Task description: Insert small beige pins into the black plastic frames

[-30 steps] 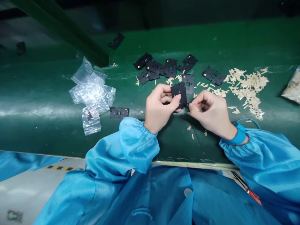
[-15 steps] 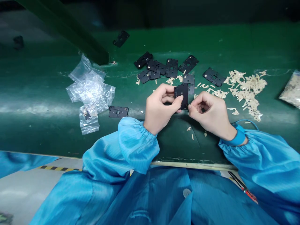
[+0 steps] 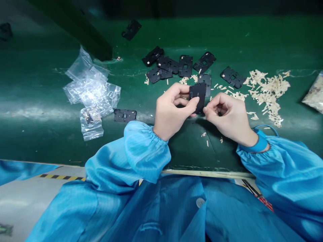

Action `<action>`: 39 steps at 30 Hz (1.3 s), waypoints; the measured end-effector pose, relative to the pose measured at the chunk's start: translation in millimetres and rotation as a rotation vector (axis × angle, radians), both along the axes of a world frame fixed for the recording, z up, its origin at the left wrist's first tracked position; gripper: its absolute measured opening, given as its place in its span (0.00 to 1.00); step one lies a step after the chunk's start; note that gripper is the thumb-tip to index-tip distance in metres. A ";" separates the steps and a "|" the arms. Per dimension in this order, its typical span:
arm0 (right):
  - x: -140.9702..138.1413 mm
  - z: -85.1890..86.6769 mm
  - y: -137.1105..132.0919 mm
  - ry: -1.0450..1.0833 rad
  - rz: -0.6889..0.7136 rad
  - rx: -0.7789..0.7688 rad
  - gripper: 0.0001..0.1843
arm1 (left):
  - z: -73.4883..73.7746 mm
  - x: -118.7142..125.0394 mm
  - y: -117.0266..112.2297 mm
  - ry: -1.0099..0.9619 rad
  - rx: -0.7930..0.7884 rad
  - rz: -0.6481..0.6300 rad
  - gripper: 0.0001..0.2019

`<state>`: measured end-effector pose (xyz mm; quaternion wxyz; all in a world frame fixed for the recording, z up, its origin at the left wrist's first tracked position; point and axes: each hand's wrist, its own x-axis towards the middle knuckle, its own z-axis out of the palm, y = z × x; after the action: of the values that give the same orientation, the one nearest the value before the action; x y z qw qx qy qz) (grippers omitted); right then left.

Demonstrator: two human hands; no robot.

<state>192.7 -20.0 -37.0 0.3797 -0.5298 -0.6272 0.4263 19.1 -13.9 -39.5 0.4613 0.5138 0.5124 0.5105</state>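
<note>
My left hand [image 3: 173, 109] grips a flat black plastic plate [image 3: 197, 95] between thumb and fingers, holding it raised and tilted above the bench. At the plate's lower right corner, the thumb and forefinger of my right hand [image 3: 225, 112] are pinched together. What they pinch, if anything, is too small to make out. Another black plastic plate [image 3: 205, 80] lies just behind the held one. Small cream-coloured pieces [image 3: 237, 96] are scattered behind my right hand, and a bigger heap of cream pieces [image 3: 268, 89] spreads to its right.
Several black plates [image 3: 168, 64] lie at the back; one single plate [image 3: 125, 115] is left of my sleeve. Clear plastic bags [image 3: 93, 90] are piled at left. A filled bag [image 3: 314, 94] sits at the right edge. A dark green post [image 3: 83, 33] rises at back left.
The view has shifted slightly, so bench items appear higher in the picture. My left hand still grips the plate, and my right hand's pinch stays at its lower right corner.
</note>
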 end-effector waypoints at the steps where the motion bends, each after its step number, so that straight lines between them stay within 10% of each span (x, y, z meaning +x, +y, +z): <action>1: 0.0 0.0 0.1 -0.006 0.000 -0.002 0.10 | 0.3 0.1 -0.3 -0.006 0.000 0.000 0.09; 39: 5.8 11.3 9.6 0.094 -0.053 -0.052 0.19 | -1.8 -9.7 5.9 -0.215 -0.109 -0.012 0.15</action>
<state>198.5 -10.3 -25.7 0.4060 -0.5354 -0.5833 0.4564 9.4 -8.0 -41.3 0.5439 0.4334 0.4840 0.5311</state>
